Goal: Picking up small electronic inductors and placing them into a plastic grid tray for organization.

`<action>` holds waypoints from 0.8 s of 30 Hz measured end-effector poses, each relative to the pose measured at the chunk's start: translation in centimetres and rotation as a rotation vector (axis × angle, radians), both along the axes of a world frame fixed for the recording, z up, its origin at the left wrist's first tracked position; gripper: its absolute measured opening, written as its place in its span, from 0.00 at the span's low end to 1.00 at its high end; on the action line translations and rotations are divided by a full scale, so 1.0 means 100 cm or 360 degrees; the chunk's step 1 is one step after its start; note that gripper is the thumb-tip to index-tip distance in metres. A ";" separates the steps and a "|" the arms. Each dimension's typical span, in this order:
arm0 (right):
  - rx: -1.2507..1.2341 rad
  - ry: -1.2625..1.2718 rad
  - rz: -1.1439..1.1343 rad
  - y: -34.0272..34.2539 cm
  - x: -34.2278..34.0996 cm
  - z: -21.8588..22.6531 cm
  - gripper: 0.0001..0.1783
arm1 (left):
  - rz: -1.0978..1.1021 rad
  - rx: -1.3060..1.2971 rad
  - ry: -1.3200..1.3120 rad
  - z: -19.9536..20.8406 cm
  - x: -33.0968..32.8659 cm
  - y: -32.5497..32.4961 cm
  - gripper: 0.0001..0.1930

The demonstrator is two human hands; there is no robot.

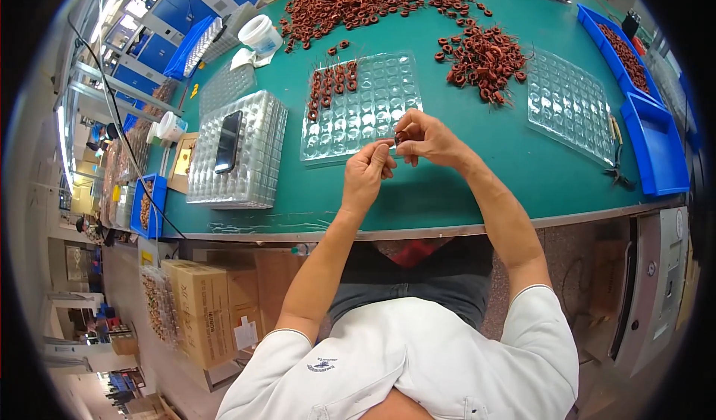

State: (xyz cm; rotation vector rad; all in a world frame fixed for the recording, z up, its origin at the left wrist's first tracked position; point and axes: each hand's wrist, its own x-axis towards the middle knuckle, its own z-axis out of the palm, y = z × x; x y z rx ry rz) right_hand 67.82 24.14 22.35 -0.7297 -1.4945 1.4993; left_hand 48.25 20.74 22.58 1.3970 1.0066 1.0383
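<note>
My right hand pinches a small dark red-brown ring coil between thumb and fingers. Close against it, my left hand is closed, thumb on forefinger, with the fingertips at the coil. Whether they grip one of its thin wire leads is too small to tell. Both hands are over the near edge of a clear plastic tray with rows of round pockets. Several similar coils stand in its far-left pockets, their leads pointing up.
Loose coils lie in a large heap at the back and a smaller pile at right. A phone rests on stacked clear trays at left. Another tray, cutters and blue bins are at right. A white bucket stands far left.
</note>
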 end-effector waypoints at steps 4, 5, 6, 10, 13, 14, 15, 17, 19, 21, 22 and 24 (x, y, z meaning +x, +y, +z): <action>0.0149 -0.0103 0.0084 -0.006 -0.001 0.004 0.14 | 0.0042 -0.0096 0.0022 -0.011 -0.005 -0.007 0.16; 0.0146 -0.0099 0.0084 -0.007 -0.001 0.005 0.14 | -0.0003 -0.0085 0.0068 -0.013 -0.006 -0.010 0.16; 0.0213 -0.0250 0.0052 -0.007 0.001 0.005 0.14 | -0.0049 -0.0076 0.0113 -0.015 -0.006 -0.013 0.15; 0.0573 -0.0585 -0.0115 -0.004 0.005 -0.001 0.15 | -0.0012 -0.0183 -0.0035 -0.017 -0.007 -0.019 0.15; 0.0719 -0.0537 -0.0162 -0.003 0.005 -0.002 0.16 | -0.0064 -0.0376 -0.0316 -0.015 -0.012 -0.011 0.15; 0.0719 -0.0534 -0.0162 -0.002 0.005 -0.002 0.16 | -0.0063 -0.0376 -0.0312 -0.015 -0.014 -0.007 0.15; 0.0769 -0.0556 -0.0165 -0.001 0.005 -0.001 0.16 | -0.0077 -0.0455 -0.0381 -0.015 -0.015 -0.003 0.15; 0.0813 -0.0578 -0.0176 -0.001 0.005 -0.001 0.16 | -0.0097 -0.0540 -0.0447 -0.013 -0.018 -0.001 0.15; 0.0732 -0.0578 -0.0143 -0.002 0.006 -0.001 0.16 | -0.0161 -0.0595 -0.0313 -0.009 -0.019 -0.002 0.15; 0.0722 -0.0595 -0.0139 0.000 0.007 -0.003 0.16 | 0.0098 -0.0305 0.0009 -0.006 -0.011 -0.001 0.14; 0.0718 -0.0606 -0.0126 0.001 0.006 -0.003 0.16 | 0.0365 -0.0007 0.0331 -0.002 -0.009 0.000 0.14; 0.0690 -0.0568 -0.0133 0.000 0.006 -0.004 0.16 | 0.0413 0.0029 0.0359 -0.002 -0.007 0.006 0.14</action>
